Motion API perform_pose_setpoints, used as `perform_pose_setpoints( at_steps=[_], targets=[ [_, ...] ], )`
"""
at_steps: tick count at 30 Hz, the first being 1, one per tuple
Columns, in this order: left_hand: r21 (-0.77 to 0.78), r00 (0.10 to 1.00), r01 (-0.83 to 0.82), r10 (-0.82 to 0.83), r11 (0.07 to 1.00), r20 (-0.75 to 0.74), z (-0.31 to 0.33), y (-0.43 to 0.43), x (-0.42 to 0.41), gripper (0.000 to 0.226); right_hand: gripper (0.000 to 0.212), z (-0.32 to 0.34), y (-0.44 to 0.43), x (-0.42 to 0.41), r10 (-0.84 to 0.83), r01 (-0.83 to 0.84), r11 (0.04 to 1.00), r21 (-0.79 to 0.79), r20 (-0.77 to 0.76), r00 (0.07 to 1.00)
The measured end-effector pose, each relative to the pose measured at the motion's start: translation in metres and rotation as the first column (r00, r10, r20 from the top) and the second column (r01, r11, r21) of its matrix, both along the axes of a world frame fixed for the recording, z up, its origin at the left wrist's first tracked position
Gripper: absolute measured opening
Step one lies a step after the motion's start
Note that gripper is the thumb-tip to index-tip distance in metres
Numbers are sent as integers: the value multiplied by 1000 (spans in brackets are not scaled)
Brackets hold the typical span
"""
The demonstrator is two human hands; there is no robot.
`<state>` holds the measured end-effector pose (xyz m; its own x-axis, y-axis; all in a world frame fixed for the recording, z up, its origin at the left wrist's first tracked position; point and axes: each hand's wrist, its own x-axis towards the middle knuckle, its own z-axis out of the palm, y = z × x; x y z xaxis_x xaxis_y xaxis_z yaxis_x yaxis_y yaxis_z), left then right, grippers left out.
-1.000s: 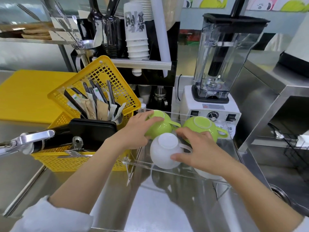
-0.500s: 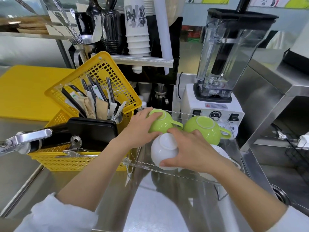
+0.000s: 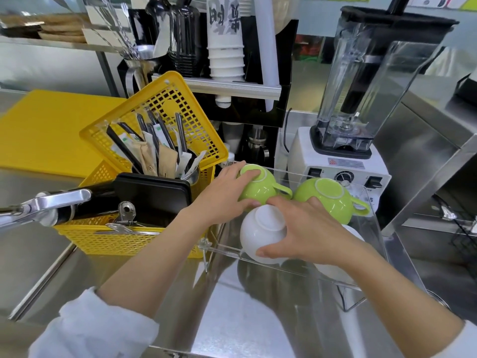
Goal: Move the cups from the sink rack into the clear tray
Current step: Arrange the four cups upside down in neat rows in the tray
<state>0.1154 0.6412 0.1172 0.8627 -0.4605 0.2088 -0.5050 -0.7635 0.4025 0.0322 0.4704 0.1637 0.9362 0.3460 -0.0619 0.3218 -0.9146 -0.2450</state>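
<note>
A clear tray (image 3: 371, 218) stands on the steel counter in front of the blender. Upside down in it are two green cups and two white ones. My left hand (image 3: 222, 195) grips the left green cup (image 3: 260, 188) at the tray's back left. The other green cup (image 3: 327, 200) rests at the back right, untouched. My right hand (image 3: 307, 228) is wrapped over a white cup (image 3: 260, 231) at the front left. A second white cup (image 3: 333, 270) is mostly hidden under my right wrist.
A yellow basket (image 3: 124, 239) with cutlery, a black tray and a clip stands left of the clear tray. A faucet handle (image 3: 51, 202) reaches in from the left. The blender (image 3: 361, 125) is right behind the tray. A sink drain (image 3: 436, 298) shows at the right.
My right hand slid left from the white cup's handle side onto the top of the cup. My left hand stays on the green cup. The view moved slightly closer.
</note>
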Motion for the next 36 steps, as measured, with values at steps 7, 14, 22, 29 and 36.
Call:
perform_pose_setpoints(
  at_steps=[7,14,22,29,36],
  targets=[
    [-47,996,-8,4,999,-87,-3,-1,-2,65,68,-4,0,-2,-26,25,999,39,23,999],
    [-103,999,-46,44,994,-22,1,1,-7,54,79,-14,5,0,-25,21,991,134,24,999],
    [-520,986,-124,165,845,34,7,6,-33,19,93,-25,7,3,-43,44,976,211,-11,999],
    [-567,995,-85,36,819,-97,8,9,-44,25,86,-27,20,5,-7,2,968,251,16,1000],
    [-523,996,-92,77,848,-50,14,10,-47,12,88,-12,5,-1,0,-26,964,266,97,995]
  ],
)
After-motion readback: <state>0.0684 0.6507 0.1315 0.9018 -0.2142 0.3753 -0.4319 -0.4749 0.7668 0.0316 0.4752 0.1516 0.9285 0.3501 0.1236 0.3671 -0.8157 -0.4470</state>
